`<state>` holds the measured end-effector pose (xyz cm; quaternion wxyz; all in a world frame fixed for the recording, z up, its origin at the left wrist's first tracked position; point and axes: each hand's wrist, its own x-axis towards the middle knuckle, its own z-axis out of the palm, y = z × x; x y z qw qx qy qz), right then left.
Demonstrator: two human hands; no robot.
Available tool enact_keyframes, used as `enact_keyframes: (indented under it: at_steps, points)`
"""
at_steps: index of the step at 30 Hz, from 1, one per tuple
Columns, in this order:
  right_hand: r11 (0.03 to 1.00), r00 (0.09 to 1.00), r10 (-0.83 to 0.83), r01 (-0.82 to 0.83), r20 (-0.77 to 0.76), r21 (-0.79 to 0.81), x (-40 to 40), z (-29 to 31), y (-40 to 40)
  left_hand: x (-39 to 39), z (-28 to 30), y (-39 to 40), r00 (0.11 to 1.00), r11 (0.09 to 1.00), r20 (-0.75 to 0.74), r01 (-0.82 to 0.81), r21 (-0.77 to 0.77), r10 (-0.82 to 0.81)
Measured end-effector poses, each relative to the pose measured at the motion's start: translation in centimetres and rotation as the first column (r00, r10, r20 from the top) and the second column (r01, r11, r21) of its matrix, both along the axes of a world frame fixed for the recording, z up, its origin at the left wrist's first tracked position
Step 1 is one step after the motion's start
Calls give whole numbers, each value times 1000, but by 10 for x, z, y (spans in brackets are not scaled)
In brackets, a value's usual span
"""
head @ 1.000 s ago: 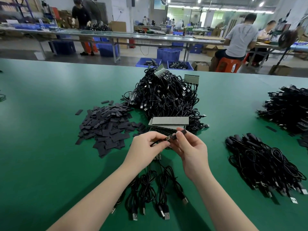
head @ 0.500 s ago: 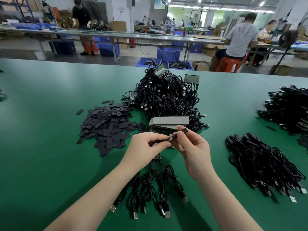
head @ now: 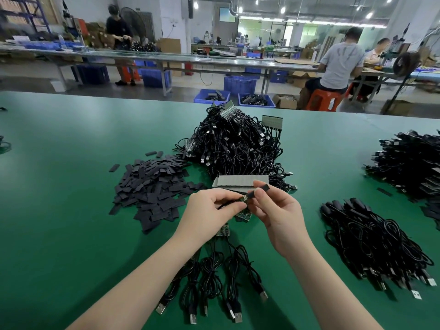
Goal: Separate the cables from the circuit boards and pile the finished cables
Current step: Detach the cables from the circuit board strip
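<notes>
My left hand point(head: 212, 208) pinches a thin black cable where it meets a small green circuit board point(head: 243, 198). My right hand point(head: 276, 210) pinches a black sleeve point(head: 258, 190) that sits partly over that board. Below my hands a strip of green boards point(head: 242, 215) lies on the table, with several black USB cables point(head: 214, 277) trailing toward me. A big heap of cables joined to boards point(head: 238, 144) sits behind. A pile of separate black cables point(head: 376, 241) lies at the right.
A heap of flat black sleeves point(head: 152, 186) lies at the left on the green table point(head: 59, 210). A grey board stack point(head: 241, 181) rests just beyond my hands. Another dark cable pile point(head: 409, 160) sits far right. People work at benches behind.
My hands have risen slightly and drawn a little apart, and the black sleeve sits further along in my right fingers. The piles have not moved.
</notes>
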<state>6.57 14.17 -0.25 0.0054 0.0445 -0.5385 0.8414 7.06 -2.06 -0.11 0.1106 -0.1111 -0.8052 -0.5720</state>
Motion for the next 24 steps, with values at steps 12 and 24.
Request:
enact_keyframes:
  at_steps: [12, 24]
  points:
    - [971, 985, -51, 87, -162, 223, 0, 11, 1, 5, 15, 2, 999, 997, 26, 19, 70, -21]
    - [959, 974, -11, 74, -225, 274, 0, 12, -1, 9, 23, 3, 998, 990, -38, 48, 134, -43]
